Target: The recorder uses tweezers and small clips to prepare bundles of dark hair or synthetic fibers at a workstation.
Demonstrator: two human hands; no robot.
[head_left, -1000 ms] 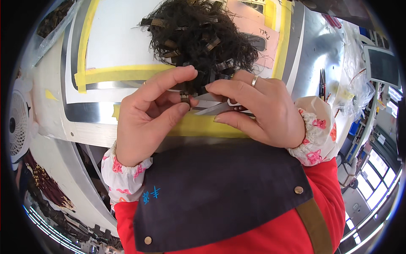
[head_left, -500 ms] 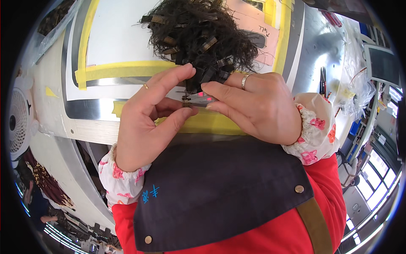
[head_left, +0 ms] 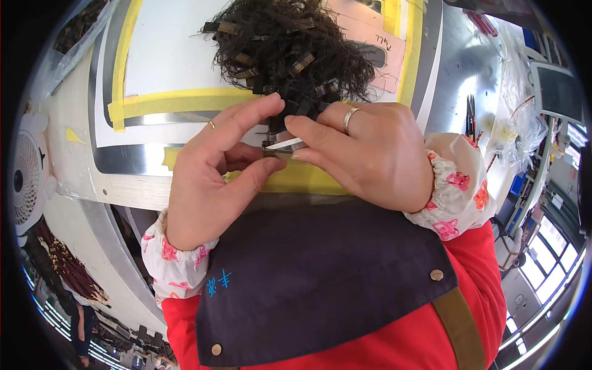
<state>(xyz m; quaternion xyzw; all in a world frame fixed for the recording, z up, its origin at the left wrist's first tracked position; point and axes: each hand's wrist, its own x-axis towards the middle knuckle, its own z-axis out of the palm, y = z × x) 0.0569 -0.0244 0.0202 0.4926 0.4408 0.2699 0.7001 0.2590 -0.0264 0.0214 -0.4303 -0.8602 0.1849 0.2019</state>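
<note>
Head view, left hand (head_left: pixel 213 169) pinching small piece (head_left: pixel 269 152), right hand (head_left: pixel 373 151) pinching metal tool (head_left: pixel 285 144), dark hair (head_left: pixel 283 55) lying beyond.

1. Hair bundle (head_left: pixel 277 52) lay on worktable (head_left: pixel 455 61), beyond both hands.
2. Left hand (head_left: pixel 213 163) sat left of right hand (head_left: pixel 373 151); blade (head_left: pixel 285 144) between their fingertips.
3. Tape strip (head_left: pixel 308 179) ran along near table edge.
4. Paper sheet (head_left: pixel 391 66) lay right of bundle.
5. Fan (head_left: pixel 29 176) far left; monitor (head_left: pixel 557 95) far right, plastic bag (head_left: pixel 523 131) just before it.
</note>
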